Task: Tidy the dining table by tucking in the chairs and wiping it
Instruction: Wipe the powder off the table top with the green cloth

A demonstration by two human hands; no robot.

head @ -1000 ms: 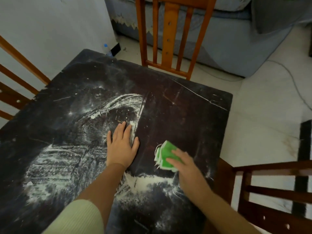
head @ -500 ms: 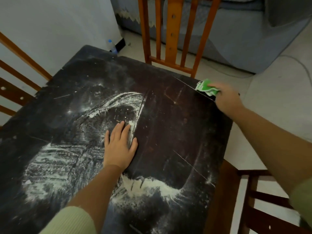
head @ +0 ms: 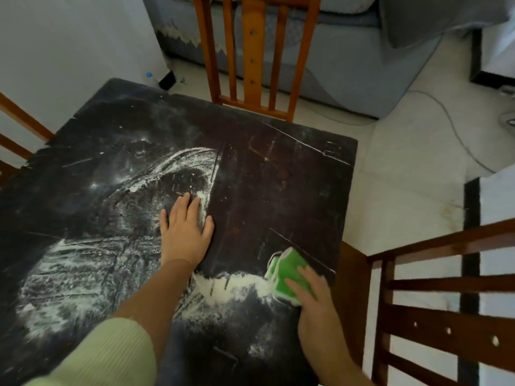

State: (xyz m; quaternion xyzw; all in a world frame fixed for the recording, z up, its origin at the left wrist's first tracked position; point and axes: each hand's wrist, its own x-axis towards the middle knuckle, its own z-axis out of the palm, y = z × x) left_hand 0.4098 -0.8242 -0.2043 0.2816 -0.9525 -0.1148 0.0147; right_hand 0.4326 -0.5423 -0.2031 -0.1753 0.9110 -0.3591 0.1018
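The dark wooden dining table (head: pixel 278 174) is smeared with white powder (head: pixel 231 285) over its left and near parts. My left hand (head: pixel 185 229) lies flat on the tabletop with straight fingers, near the middle. My right hand (head: pixel 312 299) presses a folded green cloth (head: pixel 284 271) onto the table near its right edge, at the end of a ridge of powder. The fingers lie over the cloth's top. A light wooden chair (head: pixel 256 59) stands tucked at the far side. A dark wooden chair (head: pixel 446 302) stands at the right side.
Part of another wooden chair (head: pixel 19 126) shows at the left edge by the white wall. A blue-grey sofa (head: pixel 348 51) stands behind the far chair. A cable (head: pixel 457 135) runs over the pale floor at the right.
My right hand with the green cloth went out to the table's far right corner, then came back to the near right edge. My left hand stayed flat in place.
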